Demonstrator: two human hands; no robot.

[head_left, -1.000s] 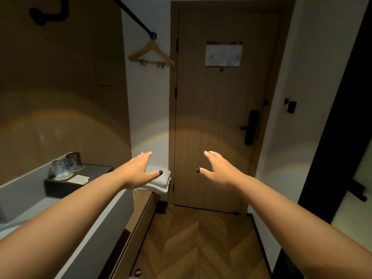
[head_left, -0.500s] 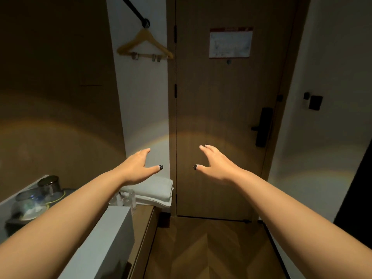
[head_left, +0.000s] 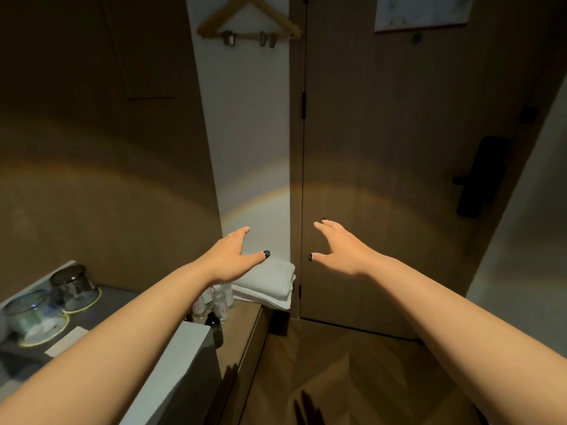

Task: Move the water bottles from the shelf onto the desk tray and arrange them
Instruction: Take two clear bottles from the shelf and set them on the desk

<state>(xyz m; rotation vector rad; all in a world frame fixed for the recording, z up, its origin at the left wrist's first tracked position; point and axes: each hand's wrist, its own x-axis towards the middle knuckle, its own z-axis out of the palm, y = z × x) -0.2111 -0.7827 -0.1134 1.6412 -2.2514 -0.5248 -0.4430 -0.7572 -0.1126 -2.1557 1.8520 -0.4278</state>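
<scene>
Both hands are stretched fwd with fingers spread and hold nothing, left hand [head_left: 228, 256] above the water bottles [head_left: 214, 303] that stand on the low shelf [head_left: 242, 326] beside folded towels [head_left: 270, 286], right hand [head_left: 340, 251] apart, prob. approaching for the first pick-up.

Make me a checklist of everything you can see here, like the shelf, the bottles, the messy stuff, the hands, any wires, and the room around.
Surface: low wooden shelf beside a grey desk; a dark tray lies on the desk.
Job's things: water bottles stand on the shelf, partly hidden by the left forearm; none on the tray.
Clutter: folded towels right of the bottles; a dark bottle in front of them; two upturned glasses on the tray.
Hands: left hand and right hand open, held out, touching nothing.
Cables: nothing seen.
Surroundings: closed door, wooden hanger, wooden floor.
</scene>
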